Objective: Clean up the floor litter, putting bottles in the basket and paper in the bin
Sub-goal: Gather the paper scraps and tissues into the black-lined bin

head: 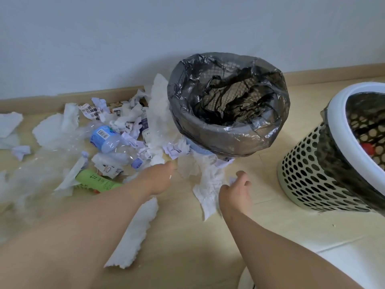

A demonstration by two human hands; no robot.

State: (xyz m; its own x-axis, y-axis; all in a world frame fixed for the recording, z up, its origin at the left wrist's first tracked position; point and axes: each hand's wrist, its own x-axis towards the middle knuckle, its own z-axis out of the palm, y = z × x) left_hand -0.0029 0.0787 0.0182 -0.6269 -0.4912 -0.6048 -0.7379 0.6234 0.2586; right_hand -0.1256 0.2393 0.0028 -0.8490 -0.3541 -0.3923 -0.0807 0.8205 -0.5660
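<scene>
Left hand [160, 178], fingers blurred, and curled right hand [237, 190], grip unclear, flank torn white tissue [208, 180] at 6 o'clock of black-bagged bin [229, 138]: short toss.

Both bare forearms reach forward from the lower edge toward the foot of the bin [208, 132]. The left grip [159, 177] is low, just left of the bin's base, palm down, fingers stretched ahead and blurred. The right grip [235, 189] hangs just in front of the base, fingers curled inward, thumb raised; whether it holds anything cannot be told
</scene>
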